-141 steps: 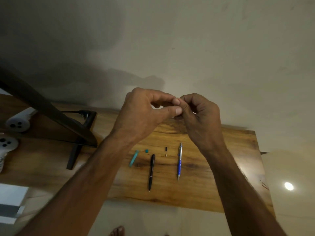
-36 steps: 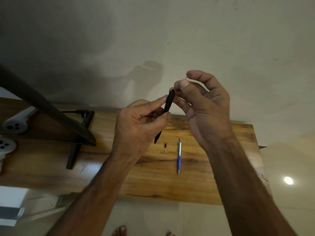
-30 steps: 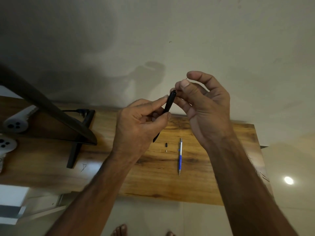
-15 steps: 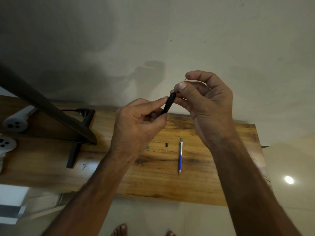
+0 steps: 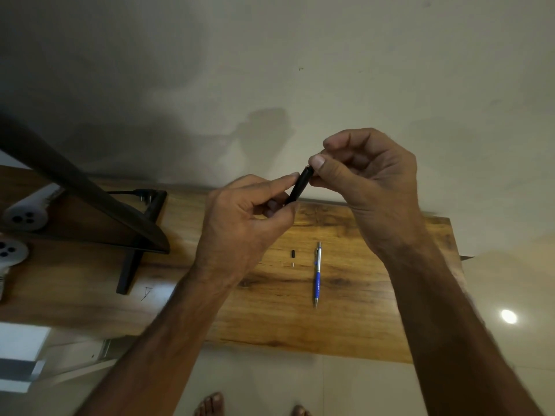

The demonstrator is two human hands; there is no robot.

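Two hands hold one black pen above the one blue pencil. The left hand curls round its lower half, and the right hand pinches its top end. One small black piece lies just left of the pencil on the wooden table. Seconds ago the pen lay there too.

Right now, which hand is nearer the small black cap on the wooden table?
Left. The left hand hovers just left of the black cap; the right hand is farther up-right, pinching the black pen.
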